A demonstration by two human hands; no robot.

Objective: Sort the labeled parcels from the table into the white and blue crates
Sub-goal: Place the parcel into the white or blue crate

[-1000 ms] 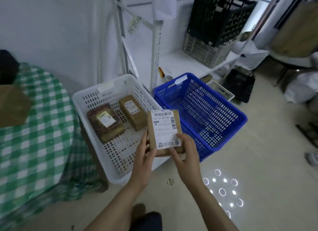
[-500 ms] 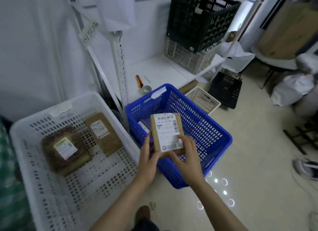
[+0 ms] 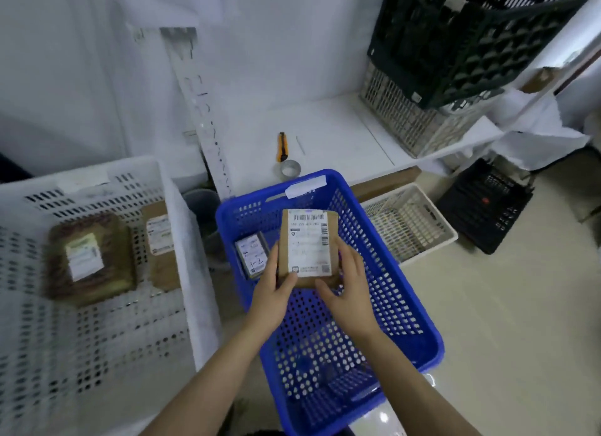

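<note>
- The cardboard parcel (image 3: 307, 247) is held in the air over the far half of the blue crate (image 3: 395, 282), with its white barcode label facing the camera.
- The left hand (image 3: 271, 292) grips the parcel's 9 o'clock edge: the thumb lies on the front near the lower corner and the fingers curl behind.
- The right hand (image 3: 349, 292) holds the 3 o'clock side, its fingers wrapped round that edge and its thumb under the bottom edge.
- A small labelled parcel (image 3: 252, 255), with "1-2" handwritten on it, stands inside the blue crate against the wall at the held parcel's 9 o'clock.
- The white crate (image 3: 192, 273) stands at the blue crate's 9 o'clock, close beside it.
- It contains a dark wrapped parcel (image 3: 87, 260) and, at that parcel's 3 o'clock, a brown box (image 3: 161, 243); both are labelled.
- At the blue crate's 12 o'clock is a low white shelf (image 3: 325, 133) with an orange box cutter (image 3: 282, 146) and a tape roll (image 3: 290, 168) on it.
- At 2 o'clock on the shelf, a black crate (image 3: 471, 35) sits tilted on a grey crate (image 3: 406, 120).
- A beige basket (image 3: 409, 224) lies on the floor at the blue crate's 3 o'clock.
</note>
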